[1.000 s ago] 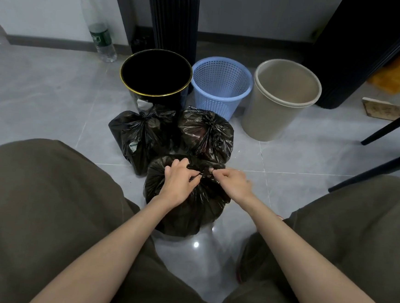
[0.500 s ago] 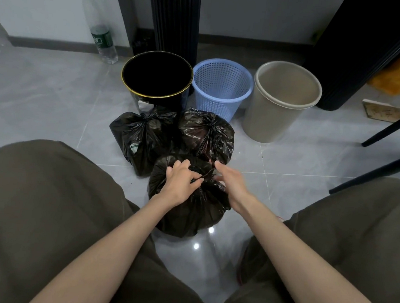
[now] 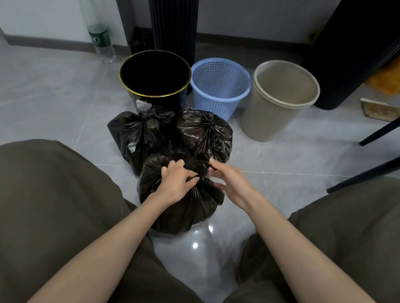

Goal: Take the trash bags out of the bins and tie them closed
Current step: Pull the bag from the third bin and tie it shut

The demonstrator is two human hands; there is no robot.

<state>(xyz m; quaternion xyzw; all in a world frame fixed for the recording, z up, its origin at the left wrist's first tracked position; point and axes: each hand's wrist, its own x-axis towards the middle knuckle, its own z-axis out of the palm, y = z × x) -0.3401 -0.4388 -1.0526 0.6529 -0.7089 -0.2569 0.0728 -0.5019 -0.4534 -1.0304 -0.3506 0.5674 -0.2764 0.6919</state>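
Landmark: blue basket bin, upright on the grey tiled floor.
Black bin: just left of the basket, gold-rimmed.
Beige bin: just right of the basket.
Left knotted bag: in front of the basket and to its left, against the black bin's foot, neck tied.
Right knotted bag: directly in front of the basket, beside the left one, neck tied.
Third bag: farther in front of the basket, on the floor between the person's knees.
Left hand: fingers curled tight round the third bag's gathered neck.
Right hand: fingers straight and spread, tips at that same neck — contact too fine to tell.
Bottle: well behind and left of the basket, by the wall.
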